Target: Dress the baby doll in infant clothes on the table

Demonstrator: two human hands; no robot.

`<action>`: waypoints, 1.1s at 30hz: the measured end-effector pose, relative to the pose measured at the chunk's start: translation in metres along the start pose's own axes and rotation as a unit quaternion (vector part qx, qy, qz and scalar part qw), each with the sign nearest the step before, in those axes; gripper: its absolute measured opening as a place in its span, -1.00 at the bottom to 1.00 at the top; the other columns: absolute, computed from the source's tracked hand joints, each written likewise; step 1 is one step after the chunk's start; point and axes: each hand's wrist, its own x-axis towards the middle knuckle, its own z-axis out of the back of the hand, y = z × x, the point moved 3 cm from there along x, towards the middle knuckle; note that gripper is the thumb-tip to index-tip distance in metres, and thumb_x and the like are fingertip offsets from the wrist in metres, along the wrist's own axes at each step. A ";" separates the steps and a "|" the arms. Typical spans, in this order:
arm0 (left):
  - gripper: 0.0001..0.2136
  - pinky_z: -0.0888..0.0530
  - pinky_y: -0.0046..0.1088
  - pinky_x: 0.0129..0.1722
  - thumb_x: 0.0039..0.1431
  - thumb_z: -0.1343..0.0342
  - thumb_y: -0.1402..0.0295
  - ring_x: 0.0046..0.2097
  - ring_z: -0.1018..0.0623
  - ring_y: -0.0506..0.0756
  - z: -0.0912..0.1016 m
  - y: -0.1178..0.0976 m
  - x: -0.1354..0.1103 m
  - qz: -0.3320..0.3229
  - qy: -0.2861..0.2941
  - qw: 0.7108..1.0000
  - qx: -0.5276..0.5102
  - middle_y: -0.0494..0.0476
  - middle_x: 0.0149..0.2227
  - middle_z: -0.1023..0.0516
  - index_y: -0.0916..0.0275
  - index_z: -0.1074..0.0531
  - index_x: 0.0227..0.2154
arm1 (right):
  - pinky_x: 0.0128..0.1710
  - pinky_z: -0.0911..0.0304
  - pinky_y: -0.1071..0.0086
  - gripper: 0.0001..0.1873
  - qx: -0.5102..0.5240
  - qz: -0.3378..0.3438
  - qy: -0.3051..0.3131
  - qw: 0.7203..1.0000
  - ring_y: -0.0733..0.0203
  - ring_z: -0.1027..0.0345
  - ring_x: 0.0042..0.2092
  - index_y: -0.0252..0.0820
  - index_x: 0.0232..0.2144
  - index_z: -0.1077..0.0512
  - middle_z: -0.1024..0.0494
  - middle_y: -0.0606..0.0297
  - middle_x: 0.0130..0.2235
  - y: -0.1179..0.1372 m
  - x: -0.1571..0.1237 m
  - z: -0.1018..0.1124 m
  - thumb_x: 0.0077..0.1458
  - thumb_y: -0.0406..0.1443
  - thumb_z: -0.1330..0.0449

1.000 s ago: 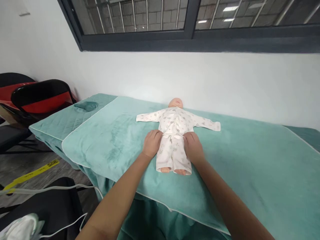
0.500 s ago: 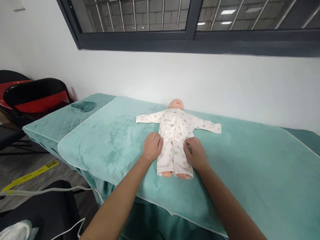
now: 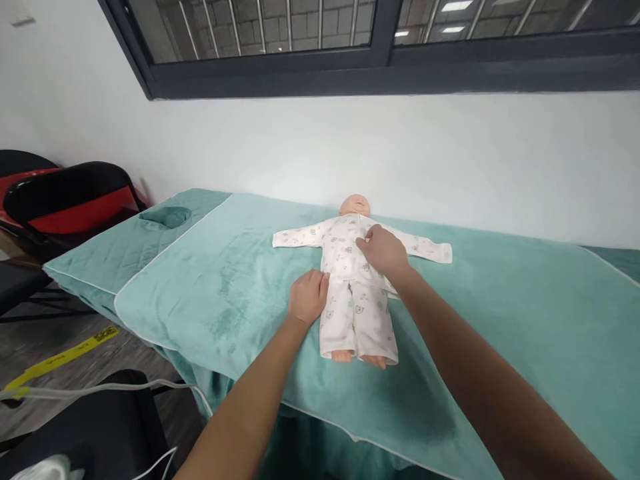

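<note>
A baby doll (image 3: 355,205) lies on its back, arms spread, its head toward the wall. It wears a white long-sleeved shirt (image 3: 341,248) with small printed figures and matching trousers (image 3: 336,327); its feet show below the cuffs. At the waist, on the doll's left-hand side in view, my left hand (image 3: 308,297) is closed with its fingertips at the shirt's hem. My right hand (image 3: 385,252) is over the chest, thumb and fingers pinched together at the shirt front. It covers part of the shirt and the start of one sleeve.
A green velvety cover (image 3: 220,287) lies over the bed, which has a face hole (image 3: 166,217) at its left end. Black-and-red chairs (image 3: 75,207) stand at left. A white cable (image 3: 110,385) crosses a black seat (image 3: 100,427). Behind is a wall with a window (image 3: 260,73).
My right hand has moved up from the trousers' waist to the shirt's chest. My left hand stays at the waist. The view has shifted slightly.
</note>
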 end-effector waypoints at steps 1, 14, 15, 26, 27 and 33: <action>-0.65 -0.27 -0.36 -0.34 0.41 0.27 0.24 -0.33 -0.48 0.12 -0.001 0.000 0.000 0.004 0.003 1.000 0.003 0.14 -0.39 -0.50 0.18 -0.36 -0.38 | -0.29 -0.21 0.25 -0.69 -0.037 -0.010 0.024 0.999 0.04 -0.38 -0.23 -0.19 -0.16 -0.35 -0.52 0.14 -0.20 0.006 0.005 0.002 0.13 -0.12 -0.07; -0.66 -0.26 -0.37 -0.32 0.41 0.26 0.26 -0.29 -0.49 0.11 -0.002 0.000 0.003 0.011 0.028 0.999 0.013 0.15 -0.36 -0.52 0.20 -0.38 -0.33 | -0.25 -0.22 0.31 -0.75 -0.152 -0.010 0.065 0.986 0.01 -0.42 -0.17 -0.33 -0.19 -0.45 -0.52 -0.07 -0.17 0.041 0.021 0.001 0.16 -0.31 -0.05; -0.66 -0.26 -0.36 -0.32 0.41 0.26 0.26 -0.29 -0.49 0.12 -0.002 0.000 0.003 0.012 0.029 0.999 0.014 0.16 -0.36 -0.52 0.21 -0.38 -0.33 | -0.26 -0.21 0.32 -0.75 -0.152 -0.010 0.068 0.986 0.02 -0.42 -0.17 -0.33 -0.20 -0.45 -0.53 -0.07 -0.17 0.040 0.021 0.002 0.16 -0.30 -0.06; -0.65 -0.26 -0.36 -0.32 0.41 0.27 0.26 -0.29 -0.49 0.11 -0.001 0.000 0.004 0.015 0.032 0.999 0.007 0.15 -0.36 -0.52 0.21 -0.40 -0.34 | -0.35 -0.11 0.36 -0.77 -0.114 0.005 0.062 0.992 0.07 -0.39 -0.21 -0.26 -0.29 -0.42 -0.53 0.02 -0.20 0.020 0.012 -0.004 0.16 -0.25 -0.02; -0.65 -0.26 -0.36 -0.32 0.41 0.27 0.26 -0.29 -0.49 0.11 -0.001 0.000 0.004 0.015 0.032 0.999 0.006 0.15 -0.36 -0.52 0.21 -0.40 -0.34 | -0.36 -0.10 0.35 -0.77 -0.108 0.003 0.054 0.993 0.07 -0.39 -0.23 -0.25 -0.29 -0.41 -0.53 0.05 -0.22 0.019 0.010 -0.005 0.17 -0.26 0.00; -0.64 -0.27 -0.35 -0.31 0.41 0.28 0.26 -0.28 -0.49 0.12 0.000 0.000 0.003 0.013 0.032 0.999 0.000 0.16 -0.35 -0.53 0.22 -0.40 -0.33 | -0.42 -0.06 0.35 -0.84 -0.072 -0.024 0.012 0.997 0.15 -0.33 -0.34 -0.15 -0.27 -0.34 -0.51 0.23 -0.33 0.014 0.005 -0.012 0.14 -0.25 -0.01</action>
